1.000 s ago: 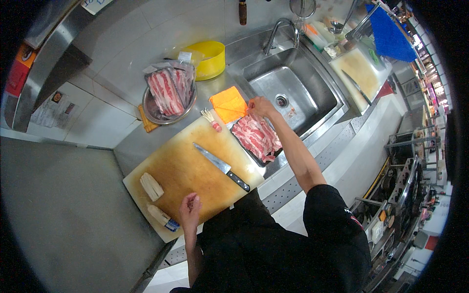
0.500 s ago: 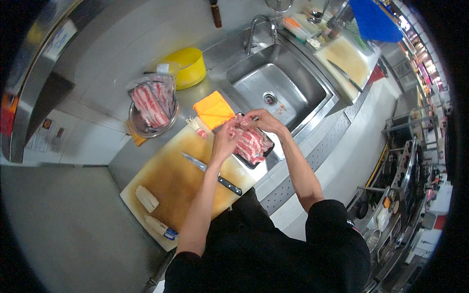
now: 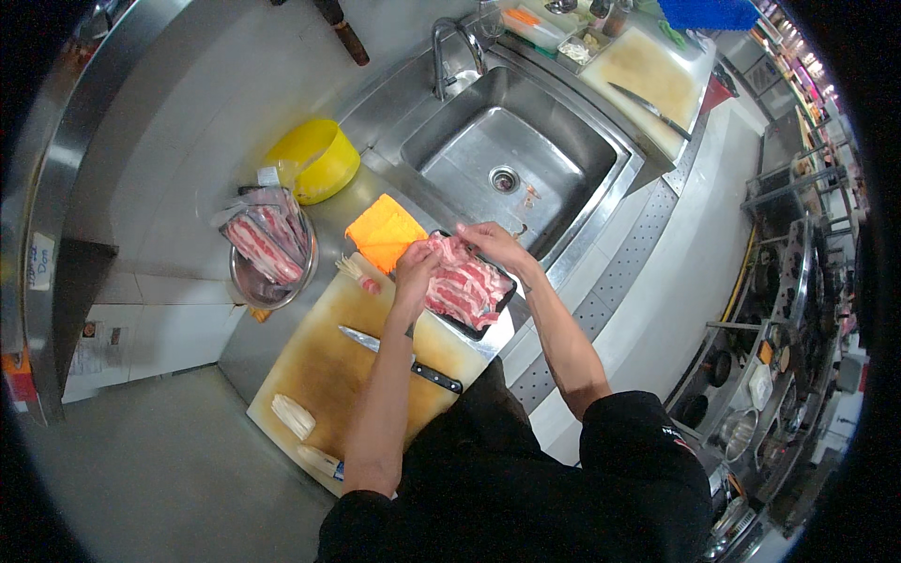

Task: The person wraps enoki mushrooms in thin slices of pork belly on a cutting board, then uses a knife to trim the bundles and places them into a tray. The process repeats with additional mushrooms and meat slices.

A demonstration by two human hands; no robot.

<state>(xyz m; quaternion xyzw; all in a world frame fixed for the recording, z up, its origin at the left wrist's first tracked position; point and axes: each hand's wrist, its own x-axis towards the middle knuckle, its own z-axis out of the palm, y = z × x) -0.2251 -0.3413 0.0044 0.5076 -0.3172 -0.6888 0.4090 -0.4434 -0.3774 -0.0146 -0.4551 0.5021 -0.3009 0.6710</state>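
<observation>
Thin raw slices of streaky meat (image 3: 467, 293) lie heaped in a black tray (image 3: 511, 298) between the cutting board and the sink. At the tray's far end my left hand (image 3: 416, 280) is closed, its fingertips pinching a meat slice. My right hand (image 3: 495, 245) reaches in from the other side, thumb and fingers together on the same meat; its fingertips partly hide what they grip. A small enoki mushroom bundle wrapped in meat (image 3: 358, 276) rests at the board's far corner. On the cutting board (image 3: 319, 361) lie a black-handled knife (image 3: 436, 377), partly under my left forearm, and loose enoki mushrooms (image 3: 293, 416).
A folded orange cloth (image 3: 385, 233) lies just beyond my left hand. Behind it stand a yellow bowl (image 3: 319, 164) and a metal bowl (image 3: 255, 286) with packed meat (image 3: 267, 246). The steel sink (image 3: 469, 155) is ahead; another board (image 3: 654, 80) holds a knife (image 3: 650, 111).
My hands have spread slightly apart over the tray, and more of the meat shows between them. The whole view has shifted a little. Knife and mushrooms lie as before.
</observation>
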